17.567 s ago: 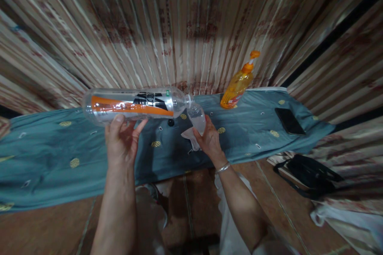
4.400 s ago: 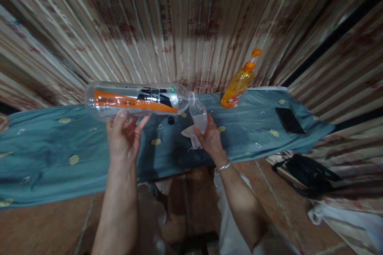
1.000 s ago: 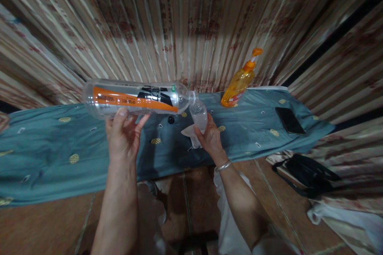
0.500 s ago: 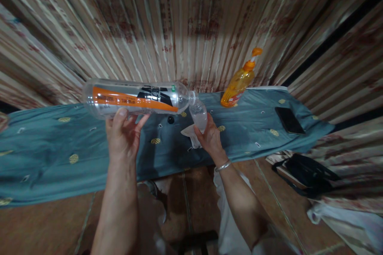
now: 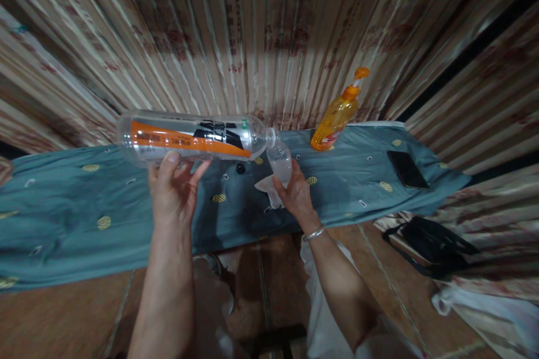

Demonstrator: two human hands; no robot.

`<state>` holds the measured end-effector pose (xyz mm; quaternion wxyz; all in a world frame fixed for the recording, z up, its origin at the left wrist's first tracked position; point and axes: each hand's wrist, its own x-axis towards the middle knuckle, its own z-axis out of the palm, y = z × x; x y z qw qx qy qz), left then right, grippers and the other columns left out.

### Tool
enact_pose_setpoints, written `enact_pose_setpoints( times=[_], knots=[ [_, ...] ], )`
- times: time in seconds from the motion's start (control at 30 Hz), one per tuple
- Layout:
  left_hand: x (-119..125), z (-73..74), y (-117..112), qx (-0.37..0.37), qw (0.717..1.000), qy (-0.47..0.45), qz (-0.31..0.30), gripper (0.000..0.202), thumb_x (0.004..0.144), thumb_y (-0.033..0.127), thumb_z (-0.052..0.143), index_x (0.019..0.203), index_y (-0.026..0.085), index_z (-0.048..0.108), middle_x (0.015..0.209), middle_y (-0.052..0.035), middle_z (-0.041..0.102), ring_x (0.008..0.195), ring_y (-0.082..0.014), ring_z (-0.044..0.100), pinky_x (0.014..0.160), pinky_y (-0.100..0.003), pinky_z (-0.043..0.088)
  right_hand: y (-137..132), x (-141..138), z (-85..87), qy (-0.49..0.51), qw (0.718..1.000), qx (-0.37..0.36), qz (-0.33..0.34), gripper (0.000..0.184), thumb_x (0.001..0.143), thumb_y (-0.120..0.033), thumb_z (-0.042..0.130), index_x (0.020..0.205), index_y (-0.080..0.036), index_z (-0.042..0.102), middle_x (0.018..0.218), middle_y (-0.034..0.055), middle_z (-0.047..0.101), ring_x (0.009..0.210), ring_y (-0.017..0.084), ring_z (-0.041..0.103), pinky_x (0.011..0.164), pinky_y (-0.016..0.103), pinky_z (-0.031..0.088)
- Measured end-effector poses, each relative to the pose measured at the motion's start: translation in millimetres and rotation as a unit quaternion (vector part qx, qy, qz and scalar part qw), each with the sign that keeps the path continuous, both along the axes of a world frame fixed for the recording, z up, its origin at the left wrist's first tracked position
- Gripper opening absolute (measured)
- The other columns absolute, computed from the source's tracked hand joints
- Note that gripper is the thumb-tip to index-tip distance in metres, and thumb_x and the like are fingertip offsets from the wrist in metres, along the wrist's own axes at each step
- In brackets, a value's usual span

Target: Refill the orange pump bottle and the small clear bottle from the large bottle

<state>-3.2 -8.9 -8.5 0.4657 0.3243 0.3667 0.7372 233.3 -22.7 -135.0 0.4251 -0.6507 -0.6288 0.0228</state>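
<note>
My left hand [image 5: 173,189] grips a large clear plastic bottle [image 5: 189,138] with an orange and black label, held on its side above a table covered in teal cloth [image 5: 76,213]. The bottle's open mouth points right, touching the rim of a small clear cup [image 5: 281,162]. My right hand [image 5: 297,193] is closed round that cup and also pinches a white tissue [image 5: 264,186] under it. A small black cap [image 5: 240,169] lies on the cloth just behind the cup.
An orange pump bottle [image 5: 337,115] stands at the back right of the table. A black phone [image 5: 406,170] lies near the table's right end. A black bag [image 5: 438,247] and white plastic [image 5: 492,308] sit on the brown tiled floor at the right. Striped curtains hang behind.
Almost nothing differs. The big bottle's base has risen very slightly over the earlier frames; both hands stay where they were.
</note>
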Motion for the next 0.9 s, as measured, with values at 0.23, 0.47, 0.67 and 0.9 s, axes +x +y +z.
enact_pose_setpoints(
  times=[0.23, 0.47, 0.67, 0.9],
  knots=[
    [0, -1.9, 0, 0.007, 1.0, -0.008, 0.004, 0.043, 0.061, 0.039, 0.092, 0.097, 0.027, 0.071, 0.107, -0.0019, 0.077, 0.097, -0.0234, 0.071, 0.083, -0.039, 0.063, 0, 3, -1.2, 0.002, 1.0, 0.001, 0.0, 0.068, 0.1, -0.053, 0.052, 0.146, -0.003, 0.046, 0.134, 0.0284, 0.068, 0.119, 0.036, 0.071, 0.103, 0.053, 0.058],
    [2, 0.7, -1, 0.01, 1.0, -0.003, 0.0, 0.044, 0.06, 0.04, 0.094, 0.094, 0.026, 0.07, 0.101, -0.0019, 0.077, 0.093, -0.0231, 0.07, 0.087, -0.042, 0.063, -1, 7, 1.4, 0.023, 1.0, -0.004, 0.011, 0.066, 0.097, -0.046, 0.058, 0.147, -0.006, 0.046, 0.132, 0.0262, 0.07, 0.119, 0.036, 0.072, 0.101, 0.051, 0.06],
    [6, 4.0, -1, 0.001, 1.0, -0.026, 0.0, 0.047, 0.053, 0.04, 0.097, 0.088, 0.025, 0.07, 0.094, 0.0002, 0.076, 0.088, -0.0203, 0.07, 0.085, -0.039, 0.064, -3, 12, 4.4, 0.033, 0.999, -0.007, 0.022, 0.067, 0.094, -0.049, 0.062, 0.146, -0.007, 0.049, 0.131, 0.0241, 0.072, 0.118, 0.035, 0.073, 0.099, 0.049, 0.06],
    [3, 5.4, -3, 0.01, 1.0, -0.001, -0.009, 0.048, 0.057, 0.042, 0.096, 0.095, 0.026, 0.071, 0.101, -0.0012, 0.077, 0.092, -0.022, 0.072, 0.085, -0.04, 0.064, -4, 11, 7.9, 0.033, 0.999, -0.001, 0.027, 0.066, 0.093, -0.046, 0.063, 0.143, -0.006, 0.05, 0.128, 0.025, 0.073, 0.114, 0.036, 0.074, 0.097, 0.049, 0.061]
  ],
)
